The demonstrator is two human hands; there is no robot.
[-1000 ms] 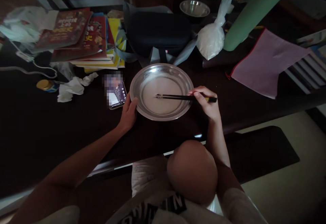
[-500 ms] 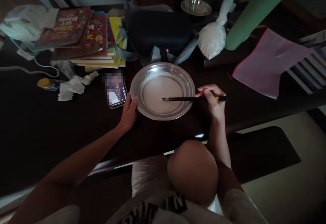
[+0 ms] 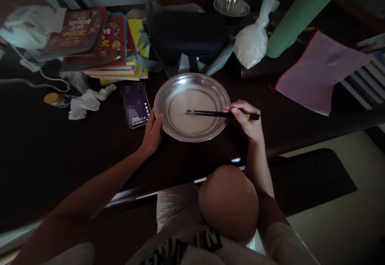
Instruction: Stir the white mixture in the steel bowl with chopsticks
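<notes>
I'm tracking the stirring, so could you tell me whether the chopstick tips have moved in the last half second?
Yes. The chopsticks in the right hand slid left across the pan, tips nearer its centre.

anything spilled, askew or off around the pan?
No spill shows: the pale liquid sits inside the steel pan, held by the left hand, chopsticks in the right hand. Only the book stack is fanned askew.
</notes>
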